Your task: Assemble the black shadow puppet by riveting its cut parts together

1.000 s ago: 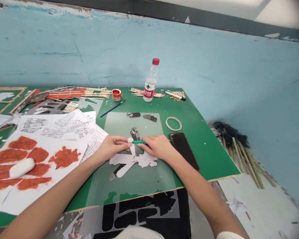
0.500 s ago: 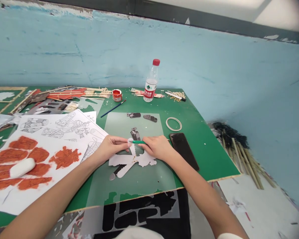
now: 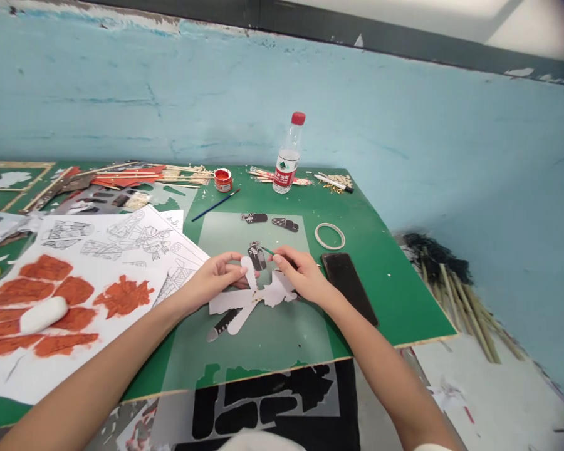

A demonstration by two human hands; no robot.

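My left hand point(image 3: 226, 270) pinches the upper limb of a white jointed cut-out figure point(image 3: 232, 299) between thumb and fingers. Small brass-coloured fasteners show near the figure's middle. In my closed right hand point(image 3: 301, 272) is a slim green pen-like tool point(image 3: 267, 251), its end pointing up and left; its exact kind I cannot make out. Just beyond the figure lies a black patterned cut-out piece point(image 3: 256, 255). Two more, a black piece point(image 3: 254, 218) and a striped black piece point(image 3: 285, 224), rest farther back on the translucent sheet point(image 3: 282, 341). Another dark strip point(image 3: 223, 324) sticks out below the figure.
Left are printed drawings point(image 3: 108, 241), orange-painted shapes point(image 3: 44, 266) and a white case point(image 3: 44, 315). A red paint jar point(image 3: 222, 180), brush point(image 3: 215, 205) and water bottle point(image 3: 287, 156) stand or lie behind. A tape ring point(image 3: 329, 236) and phone point(image 3: 348, 288) are at right.
My right hand has drawn the green tool away from the left fingers and tilted it upward. The left hand still holds the white figure's limb.
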